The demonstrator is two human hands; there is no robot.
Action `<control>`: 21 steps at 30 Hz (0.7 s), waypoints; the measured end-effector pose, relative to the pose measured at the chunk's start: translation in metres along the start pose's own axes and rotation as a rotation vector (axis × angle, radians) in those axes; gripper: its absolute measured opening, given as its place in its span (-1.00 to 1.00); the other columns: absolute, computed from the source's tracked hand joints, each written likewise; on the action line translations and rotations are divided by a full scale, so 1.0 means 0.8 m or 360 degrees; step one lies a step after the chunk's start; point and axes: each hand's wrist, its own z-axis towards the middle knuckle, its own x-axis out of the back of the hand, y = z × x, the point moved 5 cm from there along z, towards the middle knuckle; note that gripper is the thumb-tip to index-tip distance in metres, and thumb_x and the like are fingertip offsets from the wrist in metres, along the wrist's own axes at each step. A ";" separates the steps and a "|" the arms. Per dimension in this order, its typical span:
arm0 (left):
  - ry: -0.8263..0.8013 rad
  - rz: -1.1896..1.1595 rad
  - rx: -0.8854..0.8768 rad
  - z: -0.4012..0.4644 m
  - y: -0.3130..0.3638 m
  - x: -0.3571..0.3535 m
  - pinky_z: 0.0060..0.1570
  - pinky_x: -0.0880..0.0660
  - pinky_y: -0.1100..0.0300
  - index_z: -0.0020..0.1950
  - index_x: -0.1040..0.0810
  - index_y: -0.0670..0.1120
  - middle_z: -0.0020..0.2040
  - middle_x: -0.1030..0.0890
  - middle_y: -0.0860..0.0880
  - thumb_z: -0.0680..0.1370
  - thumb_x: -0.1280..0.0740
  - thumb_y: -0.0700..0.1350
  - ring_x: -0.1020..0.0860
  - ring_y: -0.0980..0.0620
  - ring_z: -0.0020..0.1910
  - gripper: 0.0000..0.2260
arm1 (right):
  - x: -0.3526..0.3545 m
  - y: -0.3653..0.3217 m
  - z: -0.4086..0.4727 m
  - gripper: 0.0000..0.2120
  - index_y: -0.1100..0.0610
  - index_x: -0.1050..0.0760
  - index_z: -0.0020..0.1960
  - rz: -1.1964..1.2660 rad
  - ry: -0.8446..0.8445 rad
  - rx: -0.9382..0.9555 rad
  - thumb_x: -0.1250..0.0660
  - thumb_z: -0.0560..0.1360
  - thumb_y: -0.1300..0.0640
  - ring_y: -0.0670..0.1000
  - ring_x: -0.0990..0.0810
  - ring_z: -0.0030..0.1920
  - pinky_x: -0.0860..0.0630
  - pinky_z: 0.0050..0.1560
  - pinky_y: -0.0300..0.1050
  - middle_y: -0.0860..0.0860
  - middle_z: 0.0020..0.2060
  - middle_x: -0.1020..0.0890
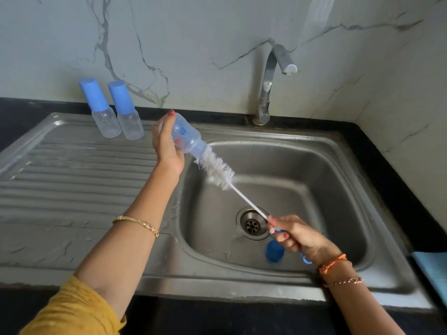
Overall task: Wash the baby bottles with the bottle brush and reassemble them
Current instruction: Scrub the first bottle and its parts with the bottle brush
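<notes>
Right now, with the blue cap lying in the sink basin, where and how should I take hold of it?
Grip the blue cap by its side walls, coming from above. It lies near the drain, below the right hand that holds the bottle brush. It is blurred, so its exact pose cannot be told; a thumb-and-finger pinch across its width probably suits its small, rounded shape.

The one camera sits on my head, wide-angle, looking forward and down, close over the sink (pixel 314 151).
</notes>
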 end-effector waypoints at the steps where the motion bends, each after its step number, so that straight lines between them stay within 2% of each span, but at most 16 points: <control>1: -0.0143 0.0004 0.0021 0.000 -0.001 -0.003 -0.19 -0.50 0.20 -0.14 -0.46 -0.05 -0.23 -0.49 0.04 0.30 -0.43 0.07 -0.51 0.08 -0.21 -0.72 | 0.001 0.003 0.000 -0.71 0.12 -0.40 -0.36 0.0147 -0.0107 -0.0124 -0.21 0.49 0.01 -0.19 -0.08 -0.63 0.00 -0.62 -0.45 -0.06 -0.58 -0.20; 3: -0.0308 -0.0011 0.0041 -0.003 -0.002 -0.007 -0.23 -0.47 0.22 -0.20 -0.46 -0.06 -0.34 -0.49 0.06 0.28 -0.39 0.10 -0.51 0.11 -0.29 -0.72 | 0.009 -0.002 0.001 -0.76 0.13 -0.42 -0.31 0.0088 -0.0105 -0.0076 -0.23 0.49 0.05 -0.19 -0.08 -0.63 0.02 -0.62 -0.44 -0.09 -0.59 -0.20; 5: -0.0269 -0.0046 0.0073 -0.003 -0.002 -0.004 -0.25 -0.48 0.23 -0.19 -0.46 -0.06 -0.35 -0.49 0.06 0.31 -0.36 0.08 -0.52 0.11 -0.31 -0.75 | 0.014 -0.011 0.003 -0.86 0.11 -0.46 -0.26 -0.0080 -0.0019 0.0132 -0.37 0.43 0.12 -0.18 -0.14 -0.62 -0.03 -0.62 -0.38 -0.08 -0.57 -0.29; 7: -0.0208 -0.0057 0.0164 -0.002 -0.002 -0.003 -0.21 -0.52 0.18 -0.14 -0.46 -0.06 -0.28 -0.50 0.02 0.36 -0.36 0.06 -0.54 0.07 -0.28 -0.77 | 0.021 -0.017 0.003 -0.90 0.12 -0.51 -0.23 -0.0291 0.0201 0.0376 -0.42 0.36 0.16 -0.16 -0.28 -0.59 -0.19 -0.56 -0.30 -0.02 -0.55 -0.43; 10: -0.0116 0.0165 0.0257 -0.002 0.001 -0.003 -0.21 -0.56 0.15 -0.03 -0.49 -0.06 -0.13 -0.53 -0.02 0.42 -0.41 0.04 -0.56 0.03 -0.16 -0.75 | 0.035 -0.027 -0.007 -0.95 0.12 -0.63 -0.13 -0.1071 0.0962 0.0759 -0.41 0.44 0.16 0.05 -0.58 -0.37 -0.47 -0.30 -0.10 0.09 -0.35 -0.65; 12: -0.0035 0.0364 0.0250 -0.003 0.002 -0.001 -0.24 -0.56 0.17 0.01 -0.50 -0.05 -0.06 -0.56 -0.02 0.43 -0.42 0.05 -0.57 0.03 -0.10 -0.74 | 0.044 -0.042 -0.023 -0.88 0.14 -0.66 -0.11 -0.1320 0.1425 0.1013 -0.38 0.45 0.11 0.13 -0.63 -0.32 -0.47 -0.31 -0.16 0.10 -0.28 -0.68; 14: 0.0007 0.0487 0.0197 -0.005 0.002 0.000 -0.26 -0.56 0.17 -0.06 -0.50 -0.02 -0.09 -0.57 0.00 0.46 -0.40 0.04 -0.58 0.05 -0.12 -0.82 | 0.044 -0.052 -0.038 -0.76 0.18 -0.65 -0.15 -0.1369 0.1578 0.1317 -0.28 0.46 0.05 0.12 -0.61 -0.39 -0.38 -0.41 -0.22 0.08 -0.34 -0.66; 15: 0.0004 0.0511 0.0171 -0.006 0.001 0.001 -0.25 -0.56 0.17 -0.09 -0.50 -0.01 -0.10 -0.57 0.00 0.47 -0.39 0.02 -0.59 0.06 -0.13 -0.85 | 0.044 -0.052 -0.042 -0.72 0.18 -0.65 -0.15 -0.1373 0.1591 0.1321 -0.24 0.46 0.03 0.12 -0.60 -0.41 -0.36 -0.43 -0.24 0.08 -0.37 -0.65; 17: -0.0010 0.0494 0.0121 -0.010 -0.001 0.002 -0.24 -0.58 0.17 -0.11 -0.50 0.00 -0.13 -0.57 0.02 0.50 -0.37 -0.03 -0.59 0.07 -0.15 -0.91 | 0.044 -0.048 -0.039 -0.75 0.13 -0.64 -0.13 -0.1254 0.1470 0.0984 -0.24 0.51 0.04 0.16 -0.58 -0.37 -0.35 -0.35 -0.18 0.08 -0.42 -0.60; 19: -0.0081 0.0398 0.0108 -0.011 -0.002 0.002 -0.24 -0.59 0.17 -0.07 -0.51 -0.02 -0.09 -0.57 0.00 0.52 -0.33 -0.04 -0.59 0.04 -0.10 -0.93 | 0.042 -0.034 -0.026 -0.77 0.09 -0.58 -0.20 -0.0940 0.1052 0.0645 -0.23 0.56 0.10 0.06 -0.51 -0.37 -0.31 -0.32 -0.15 0.07 -0.45 -0.52; 21: -0.0256 0.0232 0.0120 -0.012 -0.002 -0.002 -0.23 -0.58 0.18 0.01 -0.49 -0.05 -0.06 -0.55 -0.04 0.51 -0.30 0.03 -0.58 0.02 -0.07 -0.82 | 0.038 -0.026 -0.016 -0.69 0.13 -0.50 -0.29 -0.0390 0.0546 0.0500 -0.15 0.59 0.16 -0.11 -0.32 -0.54 -0.23 -0.48 -0.25 0.02 -0.53 -0.37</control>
